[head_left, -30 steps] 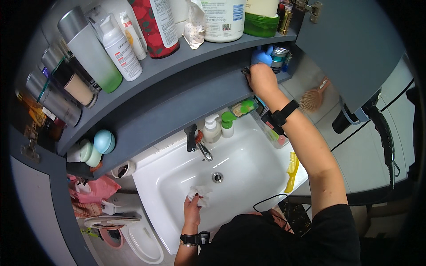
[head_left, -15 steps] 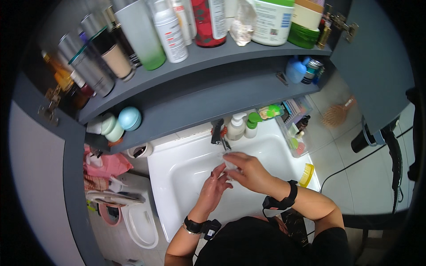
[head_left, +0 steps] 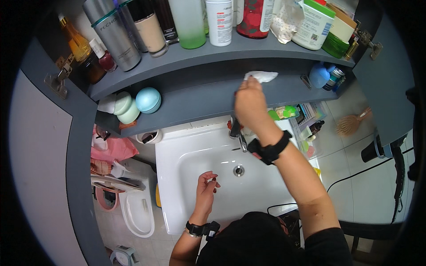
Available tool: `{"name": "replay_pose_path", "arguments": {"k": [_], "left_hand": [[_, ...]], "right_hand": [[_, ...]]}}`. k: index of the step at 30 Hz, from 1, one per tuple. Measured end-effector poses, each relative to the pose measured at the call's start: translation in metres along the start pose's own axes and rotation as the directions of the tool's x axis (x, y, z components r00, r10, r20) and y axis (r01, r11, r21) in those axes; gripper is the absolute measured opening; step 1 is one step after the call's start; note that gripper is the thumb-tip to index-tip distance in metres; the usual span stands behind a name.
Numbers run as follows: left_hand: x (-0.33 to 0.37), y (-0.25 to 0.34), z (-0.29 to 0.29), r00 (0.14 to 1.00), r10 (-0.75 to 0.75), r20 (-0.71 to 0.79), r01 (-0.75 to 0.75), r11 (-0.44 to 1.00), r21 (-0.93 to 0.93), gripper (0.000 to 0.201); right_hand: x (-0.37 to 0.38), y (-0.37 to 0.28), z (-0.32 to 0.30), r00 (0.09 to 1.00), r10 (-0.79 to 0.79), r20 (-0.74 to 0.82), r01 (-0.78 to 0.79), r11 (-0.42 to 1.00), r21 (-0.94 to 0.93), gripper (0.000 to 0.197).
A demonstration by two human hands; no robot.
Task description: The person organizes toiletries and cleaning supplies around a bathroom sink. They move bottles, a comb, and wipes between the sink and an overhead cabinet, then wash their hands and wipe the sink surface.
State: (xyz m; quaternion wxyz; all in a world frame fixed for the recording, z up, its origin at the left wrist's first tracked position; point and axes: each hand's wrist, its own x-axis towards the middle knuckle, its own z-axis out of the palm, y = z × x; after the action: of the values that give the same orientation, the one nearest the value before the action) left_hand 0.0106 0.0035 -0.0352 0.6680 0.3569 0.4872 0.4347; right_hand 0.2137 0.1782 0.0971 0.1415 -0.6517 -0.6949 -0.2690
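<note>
The right hand [head_left: 250,104] presses a white cloth [head_left: 262,76] onto the lower shelf [head_left: 199,99], fingers gripping it; the left hand [head_left: 206,188] hangs loosely curled and empty above the sink [head_left: 177,155].

Right hand [head_left: 250,103] presses a white wipe [head_left: 262,76] onto the lower grey shelf [head_left: 195,99], left hand [head_left: 206,188] hovers loosely curled over the white sink [head_left: 177,155].

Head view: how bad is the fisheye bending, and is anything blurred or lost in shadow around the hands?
Head view: the grey shelf edges bow strongly, and the corners are black. The right hand pressing a white cloth is sharp, though the recess behind it is shadowed. The left hand, empty over the white sink, is evenly lit, without harsh glare.
</note>
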Motion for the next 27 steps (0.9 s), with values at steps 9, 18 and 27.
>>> {"name": "replay_pose_path", "arguments": {"k": [9,18,27], "left_hand": [[0.007,0.014,-0.014,0.989,0.150,-0.007,-0.150,0.989,0.017,0.032],[0.004,0.003,-0.043,0.990,0.080,-0.114,-0.080,0.997,0.009,0.031],[0.021,-0.004,-0.038,0.989,0.138,-0.046,-0.137,0.990,0.019,0.028]], "right_hand": [[0.011,-0.101,-0.014,0.943,-0.204,-0.262,0.332,0.575,0.748,0.031],[0.059,0.007,-0.009,0.813,-0.557,-0.166,0.581,0.763,0.284,0.023],[0.078,-0.043,-0.015,0.740,-0.667,-0.086,0.671,0.725,0.156,0.011]]}}
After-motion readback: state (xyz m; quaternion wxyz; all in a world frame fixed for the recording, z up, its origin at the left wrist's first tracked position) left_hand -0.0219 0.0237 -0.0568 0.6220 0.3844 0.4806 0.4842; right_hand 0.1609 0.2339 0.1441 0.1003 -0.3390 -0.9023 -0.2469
